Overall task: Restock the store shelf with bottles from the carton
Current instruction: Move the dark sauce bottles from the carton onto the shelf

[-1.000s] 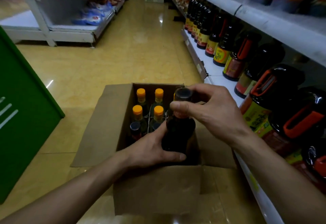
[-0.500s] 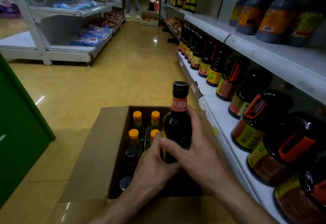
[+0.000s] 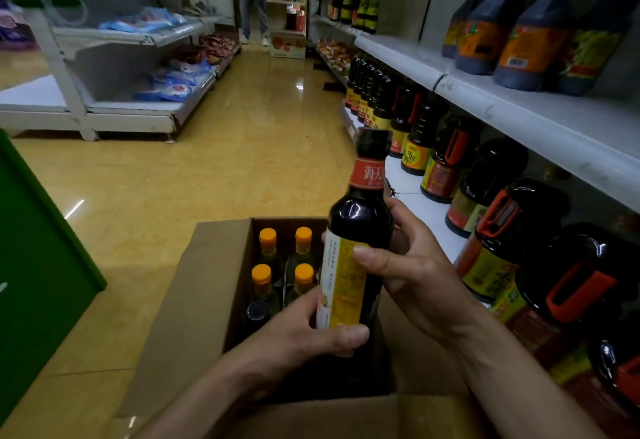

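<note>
Dark bottle (image 3: 358,231) held above the open carton (image 3: 194,300), clear of the packed bottles. Left hand (image 3: 298,338) wraps the base, thumb pressed across the lower edge of the yellow label; right hand (image 3: 412,272) clasps the body from the right, thumb laid on the label, fingers behind the glass. Both hands are closed firmly on the bottle. Long axis near vertical, cap (image 3: 374,142) uppermost and leaning slightly right and away from the viewer; label faces the viewer.

The shelf (image 3: 426,210) lies to the right of the grip, just beyond the right hand, with a bare white strip between the near jugs (image 3: 498,227) and the farther row of dark bottles. The right hand is the nearer one to that gap. Judgement: the bottle needs only a sideways carry to the right, kept upright, base first onto the bare strip. Four orange-capped bottles (image 3: 303,236) and one dark-capped bottle (image 3: 258,310) remain visible in the carton.
</note>
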`<state>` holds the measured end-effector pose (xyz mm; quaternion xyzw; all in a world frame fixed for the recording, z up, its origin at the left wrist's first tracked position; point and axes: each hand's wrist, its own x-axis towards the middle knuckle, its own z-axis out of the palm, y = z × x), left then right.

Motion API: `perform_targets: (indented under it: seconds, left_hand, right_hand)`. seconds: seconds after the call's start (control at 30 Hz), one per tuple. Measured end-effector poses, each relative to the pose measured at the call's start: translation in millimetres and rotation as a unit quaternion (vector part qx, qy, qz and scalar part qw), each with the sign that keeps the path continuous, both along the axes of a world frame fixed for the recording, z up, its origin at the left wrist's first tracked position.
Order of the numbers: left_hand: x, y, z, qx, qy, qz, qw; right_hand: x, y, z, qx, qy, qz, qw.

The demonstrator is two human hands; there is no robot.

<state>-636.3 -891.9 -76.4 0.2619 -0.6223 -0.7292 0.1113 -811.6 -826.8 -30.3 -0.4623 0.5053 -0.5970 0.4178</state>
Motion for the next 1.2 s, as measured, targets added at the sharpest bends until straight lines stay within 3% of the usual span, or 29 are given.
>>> perform_targets:
  seconds: [0.07, 0.13, 0.3, 0.37, 0.53, 0.77, 1.2]
  left_hand:
    - [-3.5, 8.3, 0.6, 0.014, 0.014, 0.020, 1.000]
    - [-9.6, 19.1, 0.5, -0.010, 0.020, 0.075, 0.997]
    - [-28.3, 36.2, -2.8, -0.108, 0.005, 0.261, 0.959]
    - [-32.6, 38.2, -6.4, -0.137, 0.015, 0.279, 0.950]
    - [-24.9, 28.8, -7.3, -0.147, 0.047, 0.200, 0.968]
    - [-14.7, -3.3, -4.3, -0.011, 0.050, 0.035, 0.998]
    - [-28.6, -9.5, -9.0, -0.061, 0.063, 0.158, 0.984]
  right_hand:
    - [0.7, -2.3, 1.5, 0.009, -0.035, 0.035, 0.999]
    - [2.1, -1.9, 3.2, 0.023, -0.009, 0.041, 0.999]
    - [25.2, 4.8, -10.5, 0.062, 0.129, -0.071, 0.987]
    - [36.4, 5.6, -19.6, 0.070, 0.144, -0.115, 0.980]
    - [18.7, 0.8, -14.8, 0.041, 0.112, -0.108, 0.987]
    - [2.4, -3.6, -2.4, 0.022, 0.037, 0.008, 0.999]
    - [9.6, -24.3, -10.5, 0.023, 0.121, -0.031, 0.992]
